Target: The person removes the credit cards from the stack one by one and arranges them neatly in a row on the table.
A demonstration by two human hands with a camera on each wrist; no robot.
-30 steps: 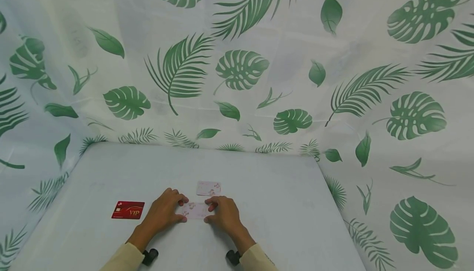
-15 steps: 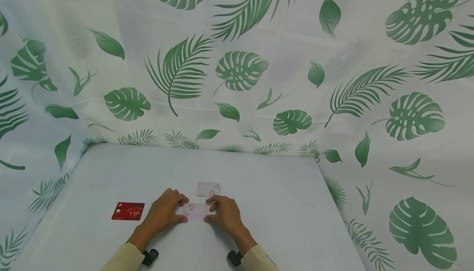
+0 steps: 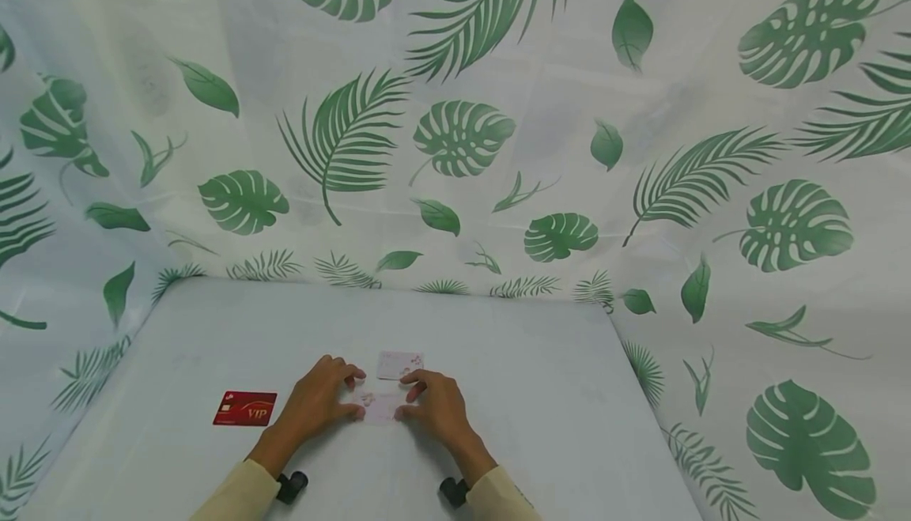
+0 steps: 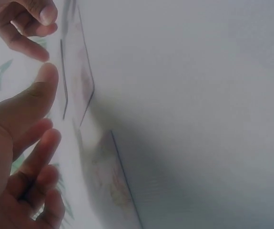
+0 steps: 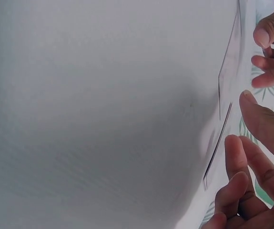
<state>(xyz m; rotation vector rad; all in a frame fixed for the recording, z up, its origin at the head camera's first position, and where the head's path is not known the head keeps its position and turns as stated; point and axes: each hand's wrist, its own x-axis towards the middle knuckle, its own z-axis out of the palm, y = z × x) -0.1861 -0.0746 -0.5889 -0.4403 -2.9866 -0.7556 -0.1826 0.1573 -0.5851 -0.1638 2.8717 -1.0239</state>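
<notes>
A pale pink-patterned card (image 3: 380,406) lies flat on the white table, between my two hands. My left hand (image 3: 320,394) is at its left end, thumb and forefinger spread in a loose C. At the right end my right hand (image 3: 437,406) mirrors that shape. Both wrist views show the left thumb (image 4: 48,78) and right thumb (image 5: 251,102) standing apart from their forefingers, with nothing pinched between. Just beyond is a second card (image 3: 400,365) of the same pattern, its lower right corner close to the right forefinger.
A red VIP card (image 3: 245,409) lies on the table left of the left hand. White cloth with green leaves (image 3: 463,137) hangs behind the table (image 3: 541,394) and along its sides.
The fingertips of both hands have come up and loosened from the ends of the nearer card, the right hand shifting slightly rightward. The cards stay in place.
</notes>
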